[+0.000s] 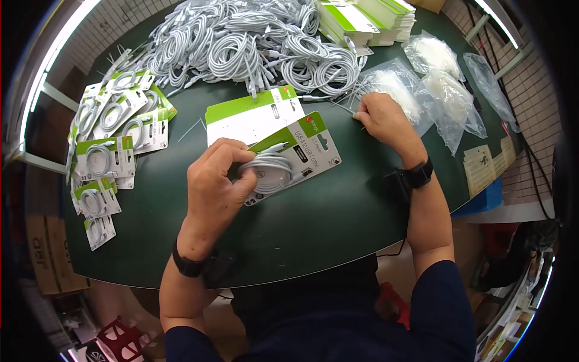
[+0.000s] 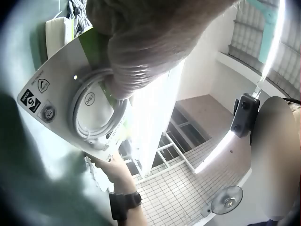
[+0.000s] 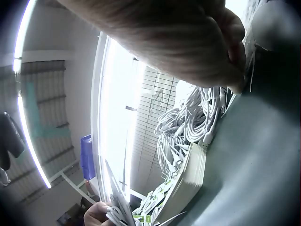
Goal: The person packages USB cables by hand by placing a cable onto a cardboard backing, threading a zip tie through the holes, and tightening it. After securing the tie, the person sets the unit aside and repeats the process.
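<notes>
My left hand (image 1: pixel 218 178) pinches a white and green retail card (image 1: pixel 315 151), thumb and fingers at its left end. A coiled white USB cable (image 1: pixel 268 175) lies against the card's face, its plug by the green band. The left wrist view shows the card's back, with a loop of cable (image 2: pixel 78 106) around a printed mark. My right hand (image 1: pixel 386 120) is at the mouth of a clear bag of thin white cable ties (image 1: pixel 389 84). Its thumb and fingertips pinch at the loose ties there; the palm hides part of them in the right wrist view.
A stack of blank-faced cards (image 1: pixel 232 117) lies behind the held card. Beyond it are a heap of coiled cables (image 1: pixel 235 54) and taller card stacks (image 1: pixel 347 18). Carded cables (image 1: pixel 105 160) pile up at left. More bags (image 1: pixel 452 102) lie right on the green table (image 1: pixel 338 217).
</notes>
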`<state>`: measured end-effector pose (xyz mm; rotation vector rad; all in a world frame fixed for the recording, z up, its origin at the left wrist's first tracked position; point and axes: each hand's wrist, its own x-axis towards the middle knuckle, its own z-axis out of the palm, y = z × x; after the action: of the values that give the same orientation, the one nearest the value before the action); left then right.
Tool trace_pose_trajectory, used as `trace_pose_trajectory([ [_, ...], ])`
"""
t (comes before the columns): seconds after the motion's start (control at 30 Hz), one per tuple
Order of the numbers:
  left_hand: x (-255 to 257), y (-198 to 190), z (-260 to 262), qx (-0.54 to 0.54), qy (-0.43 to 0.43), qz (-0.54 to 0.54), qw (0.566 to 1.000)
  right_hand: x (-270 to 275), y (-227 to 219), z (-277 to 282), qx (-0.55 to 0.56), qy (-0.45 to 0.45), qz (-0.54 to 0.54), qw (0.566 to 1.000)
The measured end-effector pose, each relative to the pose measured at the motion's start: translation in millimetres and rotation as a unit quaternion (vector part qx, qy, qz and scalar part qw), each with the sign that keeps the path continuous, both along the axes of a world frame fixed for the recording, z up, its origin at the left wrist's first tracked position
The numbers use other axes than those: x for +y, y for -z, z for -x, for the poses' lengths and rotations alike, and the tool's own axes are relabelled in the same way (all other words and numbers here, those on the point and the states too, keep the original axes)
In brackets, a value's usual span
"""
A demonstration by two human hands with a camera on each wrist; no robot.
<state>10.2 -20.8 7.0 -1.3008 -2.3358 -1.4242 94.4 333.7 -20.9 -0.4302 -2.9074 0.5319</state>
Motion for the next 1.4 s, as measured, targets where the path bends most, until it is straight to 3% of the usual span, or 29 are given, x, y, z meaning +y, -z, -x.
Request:
trace_pose_trajectory([
  [0.13, 1.4, 2.4, -2.3, -0.023, -0.005, -0.011, 1.000, -4.6, -0.9, -6.0, 0.039, -0.001, -0.007, 0.999],
  [0.23, 3.5, -0.1, -3.5, 0.023, 0.000, -0.007, 1.000, -6.7, -3.7, -7.1, 0.033, 0.012, 0.016, 0.999],
  [0.47, 15.4, -3.6, -25.3, 0.151, 0.079, -0.020, 0.985, -0.8, -19.3, -17.2, -0.026, 0.023, -0.072, 0.997],
  [0.6, 21.8, -3.9, -32.3, 0.180, 0.107, -0.015, 0.978, -5.5, -34.8, -25.1, 0.062, -0.002, -0.093, 0.994],
  [0.7, 22.4, -3.4, -34.2, 0.196, 0.116, -0.007, 0.974, -19.0, -50.8, -22.5, 0.194, 0.006, 0.134, 0.972],
  [0.73, 22.7, -4.2, -34.3, 0.203, 0.124, -0.005, 0.971, -23.2, -50.1, -20.3, 0.196, 0.002, 0.134, 0.971],
  [0.83, 23.9, -7.4, -33.9, 0.219, 0.137, -0.003, 0.966, -34.4, -44.8, -14.6, 0.178, -0.004, 0.369, 0.912],
  [0.97, 23.0, -9.8, -35.7, 0.232, 0.151, 0.003, 0.961, -52.0, -47.0, -12.1, 0.088, -0.010, 0.502, 0.860],
  [1.1, 21.8, -8.5, -39.1, 0.238, 0.171, 0.019, 0.956, -58.5, -32.3, -5.5, 0.074, -0.031, 0.582, 0.809],
  [1.4, 23.9, -3.8, -37.6, 0.251, 0.187, 0.011, 0.950, -73.2, -18.2, -3.9, 0.071, -0.091, 0.625, 0.772],
])
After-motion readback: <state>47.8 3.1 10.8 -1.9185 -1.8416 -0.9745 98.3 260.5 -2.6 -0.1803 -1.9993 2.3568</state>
